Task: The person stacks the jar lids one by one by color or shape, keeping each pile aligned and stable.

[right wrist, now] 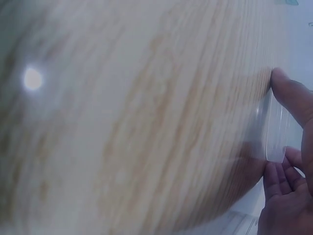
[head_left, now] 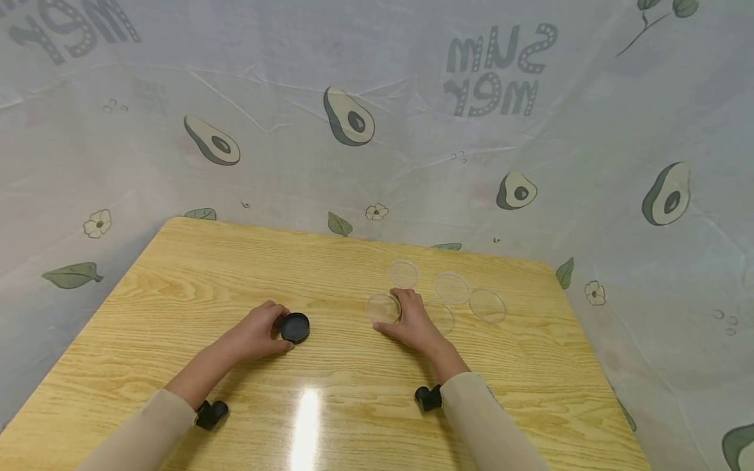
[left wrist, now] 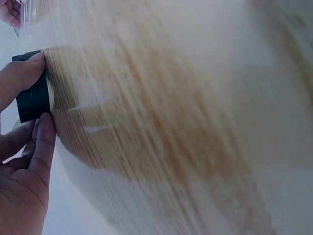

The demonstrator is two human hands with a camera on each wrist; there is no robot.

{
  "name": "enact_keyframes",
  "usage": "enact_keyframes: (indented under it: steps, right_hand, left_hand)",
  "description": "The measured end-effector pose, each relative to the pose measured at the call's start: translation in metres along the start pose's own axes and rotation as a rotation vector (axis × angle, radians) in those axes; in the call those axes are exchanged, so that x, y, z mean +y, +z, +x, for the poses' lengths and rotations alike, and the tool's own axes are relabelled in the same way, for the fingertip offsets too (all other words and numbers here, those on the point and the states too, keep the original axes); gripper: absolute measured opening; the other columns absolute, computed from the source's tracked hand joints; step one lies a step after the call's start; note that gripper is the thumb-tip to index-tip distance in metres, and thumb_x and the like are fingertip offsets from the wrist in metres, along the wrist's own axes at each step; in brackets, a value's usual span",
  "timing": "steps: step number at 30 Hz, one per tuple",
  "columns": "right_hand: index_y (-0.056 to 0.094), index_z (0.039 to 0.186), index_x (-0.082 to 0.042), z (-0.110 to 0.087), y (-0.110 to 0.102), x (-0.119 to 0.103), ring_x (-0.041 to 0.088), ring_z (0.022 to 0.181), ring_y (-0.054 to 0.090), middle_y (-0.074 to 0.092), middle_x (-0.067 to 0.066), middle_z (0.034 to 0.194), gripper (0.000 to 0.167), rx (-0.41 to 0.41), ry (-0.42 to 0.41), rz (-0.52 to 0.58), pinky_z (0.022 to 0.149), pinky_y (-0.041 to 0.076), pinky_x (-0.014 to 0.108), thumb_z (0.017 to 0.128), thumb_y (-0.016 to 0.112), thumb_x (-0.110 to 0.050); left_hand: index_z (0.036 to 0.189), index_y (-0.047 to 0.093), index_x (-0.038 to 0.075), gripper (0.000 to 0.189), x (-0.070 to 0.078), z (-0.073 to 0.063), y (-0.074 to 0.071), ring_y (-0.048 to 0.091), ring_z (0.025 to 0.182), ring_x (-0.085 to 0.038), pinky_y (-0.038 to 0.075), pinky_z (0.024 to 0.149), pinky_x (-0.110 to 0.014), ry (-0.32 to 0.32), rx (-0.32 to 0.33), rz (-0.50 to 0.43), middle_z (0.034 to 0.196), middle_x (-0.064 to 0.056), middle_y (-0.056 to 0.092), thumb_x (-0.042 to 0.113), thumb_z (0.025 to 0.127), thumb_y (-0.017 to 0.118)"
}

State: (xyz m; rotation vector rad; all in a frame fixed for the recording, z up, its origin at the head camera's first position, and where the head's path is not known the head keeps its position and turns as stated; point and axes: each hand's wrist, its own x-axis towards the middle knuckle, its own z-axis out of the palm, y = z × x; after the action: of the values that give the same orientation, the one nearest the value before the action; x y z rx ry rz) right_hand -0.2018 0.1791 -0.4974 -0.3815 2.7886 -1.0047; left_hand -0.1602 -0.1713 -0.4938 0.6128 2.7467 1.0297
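Note:
On the left half of the wooden table, my left hand (head_left: 265,330) grips a small black round cap-like piece (head_left: 295,328) by its sides. The piece has a raised rim and a recessed top. From the left wrist view, the thumb and fingertips pinch the side wall of the black piece (left wrist: 33,88), which sits low at the tabletop. Right of centre, my right hand (head_left: 415,324) holds a clear petri dish (head_left: 383,309) between thumb and fingers. The right wrist view shows this dish (right wrist: 276,129) edge-on at the table surface.
Several more clear petri dishes lie around the right hand: one behind it (head_left: 403,273), others to its right (head_left: 452,288). The wooden table (head_left: 235,261) ends at a hanging printed cloth (head_left: 412,176). Black wrist cameras (head_left: 211,415) sit below both sleeves.

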Motion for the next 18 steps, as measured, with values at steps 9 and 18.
enact_keyframes:
  steps: [9, 18]
  right_hand:
    - [0.047, 0.152, -0.001, -0.0017, 0.0013, 0.0018, 0.039, 0.136, 0.045, 0.045, 0.023, 0.151, 0.081, 0.023, 0.017, 0.046, 0.112, 0.043, 0.057, 0.089, 0.086, -0.031]
    - [0.046, 0.153, 0.001, -0.0024, 0.0027, -0.0005, 0.039, 0.135, 0.046, 0.045, 0.024, 0.15, 0.081, 0.029, 0.021, 0.059, 0.112, 0.043, 0.057, 0.089, 0.086, -0.03]
  left_hand:
    - [0.121, 0.064, -0.007, 0.05, 0.0012, -0.001, 0.0002, 0.06, 0.092, -0.019, 0.054, 0.08, -0.037, -0.005, -0.006, -0.008, 0.107, -0.013, 0.061, 0.016, 0.084, 0.088]
    - [0.121, 0.064, -0.007, 0.051, -0.0012, -0.0011, 0.0006, 0.06, 0.092, -0.019, 0.054, 0.08, -0.036, 0.002, -0.004, -0.006, 0.108, -0.013, 0.061, 0.017, 0.085, 0.088]
